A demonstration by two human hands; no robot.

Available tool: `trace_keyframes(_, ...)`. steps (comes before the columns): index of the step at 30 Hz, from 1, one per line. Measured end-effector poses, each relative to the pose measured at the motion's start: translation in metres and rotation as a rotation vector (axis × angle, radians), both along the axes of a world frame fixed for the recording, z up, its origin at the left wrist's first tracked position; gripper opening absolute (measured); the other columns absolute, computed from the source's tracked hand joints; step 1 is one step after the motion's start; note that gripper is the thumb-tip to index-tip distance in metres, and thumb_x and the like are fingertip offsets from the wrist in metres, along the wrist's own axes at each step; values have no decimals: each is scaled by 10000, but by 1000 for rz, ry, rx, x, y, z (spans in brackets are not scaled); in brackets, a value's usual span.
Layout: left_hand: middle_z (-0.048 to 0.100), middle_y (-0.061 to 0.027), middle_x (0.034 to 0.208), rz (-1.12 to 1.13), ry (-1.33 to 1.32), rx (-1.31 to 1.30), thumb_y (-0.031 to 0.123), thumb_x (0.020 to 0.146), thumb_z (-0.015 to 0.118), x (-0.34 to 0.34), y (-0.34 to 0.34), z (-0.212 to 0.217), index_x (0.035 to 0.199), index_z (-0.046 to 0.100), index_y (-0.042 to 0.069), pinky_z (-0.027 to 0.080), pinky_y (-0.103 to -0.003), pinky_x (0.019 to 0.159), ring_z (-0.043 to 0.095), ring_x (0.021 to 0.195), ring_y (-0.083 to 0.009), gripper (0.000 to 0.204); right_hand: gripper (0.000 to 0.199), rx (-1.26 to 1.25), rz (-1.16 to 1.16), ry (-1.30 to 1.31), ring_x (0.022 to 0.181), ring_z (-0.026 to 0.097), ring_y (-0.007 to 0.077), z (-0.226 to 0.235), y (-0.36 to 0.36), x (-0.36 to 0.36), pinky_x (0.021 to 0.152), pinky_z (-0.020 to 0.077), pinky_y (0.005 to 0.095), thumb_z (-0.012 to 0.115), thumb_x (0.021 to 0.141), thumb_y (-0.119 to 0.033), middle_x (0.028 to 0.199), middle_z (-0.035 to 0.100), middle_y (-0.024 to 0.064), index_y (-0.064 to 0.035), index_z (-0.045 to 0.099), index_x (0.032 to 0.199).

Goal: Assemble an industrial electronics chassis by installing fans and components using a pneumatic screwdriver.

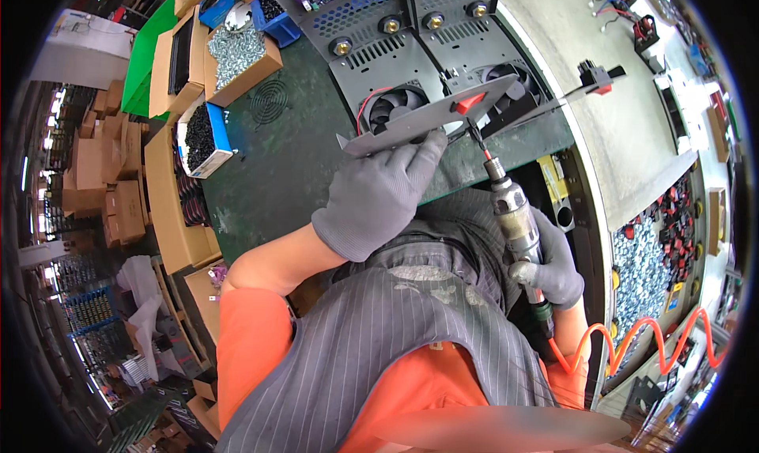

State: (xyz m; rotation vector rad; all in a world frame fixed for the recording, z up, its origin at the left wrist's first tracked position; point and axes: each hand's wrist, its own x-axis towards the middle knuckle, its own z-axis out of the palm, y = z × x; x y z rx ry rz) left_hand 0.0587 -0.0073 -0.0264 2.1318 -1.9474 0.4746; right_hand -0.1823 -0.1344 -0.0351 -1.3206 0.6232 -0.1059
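Observation:
My left hand [378, 194], in a grey glove, grips the lower edge of a grey sheet-metal panel [415, 126] tilted up over the near edge of the bench. A red part [470, 103] sits on the panel. My right hand [558, 269], gloved too, is wrapped round a pneumatic screwdriver [515, 216]. Its bit points up at the panel near the red part; whether it touches a screw is hidden. Behind the panel lie grey metal housings [379, 54] with a black fan [395, 105] and brass-coloured fittings.
An orange coiled air hose [660, 344] runs right from the screwdriver. On the dark green bench [273, 164] lies a round fan grille [269, 101]. Cartons of silver screws [237, 54] and black screws [202, 137] stand at the left. A pale conveyor [573, 73] borders the bench's right side.

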Motion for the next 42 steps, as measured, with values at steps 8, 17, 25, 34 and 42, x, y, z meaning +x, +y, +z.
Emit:
trace_keyframes(8,629,-26,835,-127,90,-212,155,805,570,4,-1,-9,1121,614,71,502,-260,580,626,725,-141,330,959,-15,-133,67,652,573,122,-1,10,3,590,447,226,833,457,-475,785,573,43,54,474,1172)
trace_keyframes(17,641,-20,831,-324,277,-97,147,749,603,17,22,7,946,661,133,498,-287,546,624,675,-162,206,949,59,-159,29,569,583,126,-3,7,16,510,460,223,843,458,-462,722,603,72,50,465,1162)
trace_keyframes(25,630,-104,819,174,473,207,179,785,562,109,15,-7,922,650,108,504,-391,643,622,738,-293,178,971,82,-118,43,579,585,132,-8,1,19,517,462,226,847,454,-452,725,605,80,50,437,1177)
trace_keyframes(34,631,-110,831,183,332,405,300,798,588,120,-52,-20,860,634,84,496,-420,690,621,795,-311,229,990,220,-126,72,684,550,98,-2,5,15,620,435,225,880,482,-373,853,569,27,54,416,1245)
trace_keyframes(42,588,-120,750,39,960,463,147,757,648,123,-45,19,874,500,32,510,-321,621,633,675,-208,221,944,316,-134,87,678,568,124,-5,1,10,617,452,236,878,460,-269,841,576,43,33,421,1230)
